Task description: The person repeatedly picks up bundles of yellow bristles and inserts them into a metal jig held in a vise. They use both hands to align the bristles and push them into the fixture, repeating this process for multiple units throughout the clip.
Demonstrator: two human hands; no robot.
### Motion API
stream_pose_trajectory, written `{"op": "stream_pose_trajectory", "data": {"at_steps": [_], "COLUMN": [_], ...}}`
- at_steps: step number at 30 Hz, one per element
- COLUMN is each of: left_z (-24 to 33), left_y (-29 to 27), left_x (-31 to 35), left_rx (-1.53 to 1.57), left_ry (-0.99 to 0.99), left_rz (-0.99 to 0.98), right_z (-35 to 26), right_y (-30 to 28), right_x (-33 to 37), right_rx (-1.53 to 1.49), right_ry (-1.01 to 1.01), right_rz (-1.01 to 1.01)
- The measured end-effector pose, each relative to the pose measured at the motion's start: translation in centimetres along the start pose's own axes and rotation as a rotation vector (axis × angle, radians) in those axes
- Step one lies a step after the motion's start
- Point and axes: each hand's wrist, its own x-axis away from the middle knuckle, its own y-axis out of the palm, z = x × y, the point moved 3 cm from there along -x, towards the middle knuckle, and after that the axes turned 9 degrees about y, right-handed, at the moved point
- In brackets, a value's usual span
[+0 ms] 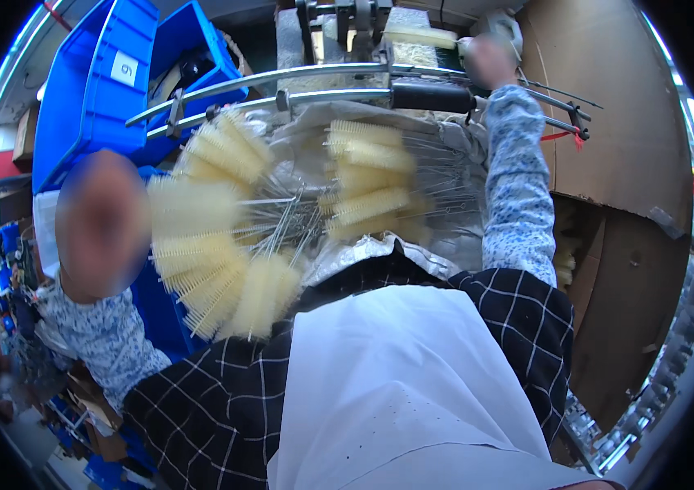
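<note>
My left hand is raised at the left, beside a fan of cream bottle brushes. Its fingers are smeared, and I cannot tell whether it touches the blurred brush next to it. At the far right my right hand reaches over the metal rails to a pale machine part. One more cream brush lies level just left of that hand; blur hides the fingers and whether they grip it. A second stack of bottle brushes lies in the middle, twisted-wire handles pointing right.
Two metal rails with a black roller cross in front of the machine. Blue bins stand at the left. Tall cardboard borders the right side. Grey sheeting lies under the brushes, and a white apron covers my lap.
</note>
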Motion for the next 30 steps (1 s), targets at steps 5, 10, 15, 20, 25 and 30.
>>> {"op": "stream_pose_trajectory", "data": {"at_steps": [5,10,15,20,25,30], "left_z": [0.7,-0.2,-0.3,-1.1,1.3,3.4], "left_y": [2.4,3.6,8.5,11.5,8.4,10.3], "left_x": [-2.8,-3.4,-6.6,-6.9,-1.7,4.4], "left_rx": [0.157,0.298,0.464,0.392,0.057,-0.26], "left_ry": [-0.017,-0.023,-0.031,-0.018,-0.029,-0.004], "left_rz": [-0.088,-0.208,-0.108,-0.025,-0.461,-0.982], "right_z": [1.3,0.7,-9.0,-19.1,-15.1,-9.1], "right_y": [-0.3,-6.8,-9.3,-5.0,-2.2,0.2], "right_x": [-1.5,3.8,13.6,21.2,14.5,6.9], "right_rx": [0.339,-0.192,-0.348,-1.021,-0.661,0.234], "right_ry": [-0.101,-0.134,-0.178,-0.323,-0.341,-0.225], "right_rz": [-0.084,-0.431,-0.869,-1.044,-0.395,0.176]}}
